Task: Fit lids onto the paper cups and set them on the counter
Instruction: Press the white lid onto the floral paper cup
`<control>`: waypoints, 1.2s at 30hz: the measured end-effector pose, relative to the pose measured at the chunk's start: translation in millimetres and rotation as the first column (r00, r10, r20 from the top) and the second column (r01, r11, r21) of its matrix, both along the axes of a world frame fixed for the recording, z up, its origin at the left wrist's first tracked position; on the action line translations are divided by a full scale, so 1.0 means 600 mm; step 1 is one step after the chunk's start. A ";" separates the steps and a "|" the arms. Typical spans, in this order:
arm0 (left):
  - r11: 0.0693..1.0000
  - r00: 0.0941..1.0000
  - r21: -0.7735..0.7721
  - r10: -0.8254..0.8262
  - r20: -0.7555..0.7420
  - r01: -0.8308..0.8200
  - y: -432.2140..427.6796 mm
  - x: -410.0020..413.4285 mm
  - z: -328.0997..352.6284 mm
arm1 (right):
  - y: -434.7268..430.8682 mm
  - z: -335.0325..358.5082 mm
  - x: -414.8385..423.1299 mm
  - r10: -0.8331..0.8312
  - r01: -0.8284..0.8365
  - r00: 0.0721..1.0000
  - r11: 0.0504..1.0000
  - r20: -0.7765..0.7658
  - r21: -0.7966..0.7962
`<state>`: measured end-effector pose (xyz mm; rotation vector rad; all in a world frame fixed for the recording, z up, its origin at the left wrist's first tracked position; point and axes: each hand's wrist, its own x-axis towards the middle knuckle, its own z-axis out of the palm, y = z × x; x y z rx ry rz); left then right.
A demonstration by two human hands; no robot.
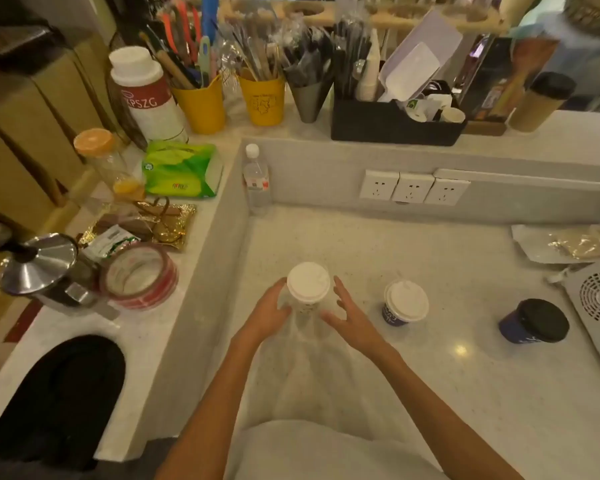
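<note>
Head view: left hand (269,311) against tall paper cup (305,310), grip unclear; right hand (349,315) spread, just beside. Suggest pressing white lid (308,282) rim all round before leaving it on counter (430,393).

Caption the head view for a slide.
Left hand and right hand flank a tall lidded cup; white-lidded blue cup and black-lidded cup stand to its right.

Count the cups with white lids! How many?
2. One white-lidded cup stands between the left hand and right hand; the other, a blue cup, sits right of it on the counter. More may hide in the clutter.
</note>
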<state>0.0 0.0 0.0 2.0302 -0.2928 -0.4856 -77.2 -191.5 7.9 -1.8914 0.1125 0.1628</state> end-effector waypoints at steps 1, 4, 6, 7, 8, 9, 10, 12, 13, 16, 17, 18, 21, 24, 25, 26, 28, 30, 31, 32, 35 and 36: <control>0.999 0.999 -0.029 -0.029 0.035 0.030 -0.005 0.003 0.004 | 0.010 0.005 0.008 0.029 -0.032 0.996 0.999 0.090 0.039; 0.994 0.995 -0.047 -0.097 0.017 0.098 -0.014 0.012 0.002 | 0.023 0.005 0.030 0.048 -0.048 0.993 0.999 0.108 0.002; 0.992 0.993 -0.067 -0.108 0.036 0.111 -0.024 0.036 0.011 | 0.016 0.012 0.054 -0.018 0.017 0.998 1.000 0.054 0.022; 0.989 0.992 -0.098 -0.109 0.057 0.114 -0.033 0.052 0.027 | 0.010 0.026 0.071 -0.042 0.041 0.997 0.999 0.058 0.028; 0.983 0.990 -0.134 -0.111 0.085 0.122 -0.045 0.070 0.058 | 0.001 0.051 0.094 -0.063 0.062 0.994 0.998 0.084 0.015; 0.976 0.988 -0.183 -0.101 0.115 0.121 -0.060 0.093 0.090 | -0.010 0.083 0.121 -0.084 0.083 0.987 0.996 0.140 0.011; 0.969 0.986 -0.218 -0.084 0.144 0.115 -0.076 0.118 0.132 | -0.022 0.126 0.150 -0.105 0.107 0.969 0.994 0.222 0.000; 0.954 0.980 -0.276 -0.064 0.187 0.115 -0.109 0.166 0.239 | -0.049 0.228 0.208 -0.147 0.152 0.919 0.988 0.367 0.015; 0.938 0.976 -0.323 -0.059 0.209 0.126 -0.124 0.188 0.298 | -0.065 0.285 0.234 -0.163 0.161 0.896 0.986 0.413 0.042; 0.850 0.955 -0.487 -0.058 0.292 0.201 -0.162 0.229 0.488 | -0.105 0.478 0.283 -0.179 0.138 0.836 0.984 0.518 0.116; 0.809 0.953 -0.543 -0.068 0.295 0.225 -0.174 0.233 0.547 | -0.115 0.540 0.288 -0.186 0.129 0.812 0.982 0.554 0.141; 0.755 0.955 -0.604 -0.096 0.281 0.254 -0.186 0.233 0.599 | -0.122 0.599 0.288 -0.194 0.122 0.780 0.980 0.595 0.160; 0.585 0.929 -0.721 -0.242 0.281 0.371 -0.216 0.211 0.715 | -0.131 0.738 0.270 -0.174 0.081 0.681 0.983 0.711 0.163; 0.461 0.902 -0.780 -0.295 0.316 0.424 -0.237 0.176 0.780 | -0.131 0.813 0.248 -0.140 0.037 0.617 0.988 0.774 0.149; 0.438 0.904 -0.795 -0.289 0.317 0.419 -0.240 0.167 0.793 | -0.131 0.826 0.242 -0.143 0.032 0.605 0.987 0.783 0.155; 0.428 0.907 -0.805 -0.280 0.313 0.410 -0.243 0.161 0.802 | -0.131 0.833 0.236 -0.151 0.031 0.599 0.986 0.787 0.166; 0.430 0.913 -0.811 -0.271 0.304 0.397 -0.243 0.154 0.811 | -0.131 0.837 0.229 -0.167 0.031 0.600 0.982 0.782 0.185; 0.436 0.918 -0.811 -0.249 0.307 0.390 -0.243 0.152 0.809 | -0.132 0.835 0.225 -0.168 0.026 0.618 0.981 0.768 0.194; 0.439 0.921 -0.811 -0.222 0.319 0.387 -0.243 0.150 0.807 | -0.133 0.834 0.223 -0.161 0.018 0.633 0.981 0.757 0.193; 0.449 0.925 -0.809 -0.168 0.342 0.380 -0.243 0.148 0.805 | -0.133 0.832 0.222 -0.151 0.004 0.646 0.981 0.748 0.194; 0.599 0.861 -0.748 0.184 0.475 0.284 -0.249 0.139 0.802 | -0.133 0.825 0.221 -0.151 -0.003 0.647 0.980 0.747 0.201; 0.667 0.789 -0.712 0.309 0.531 0.218 -0.253 0.135 0.800 | -0.131 0.823 0.223 -0.155 0.008 0.644 0.980 0.749 0.197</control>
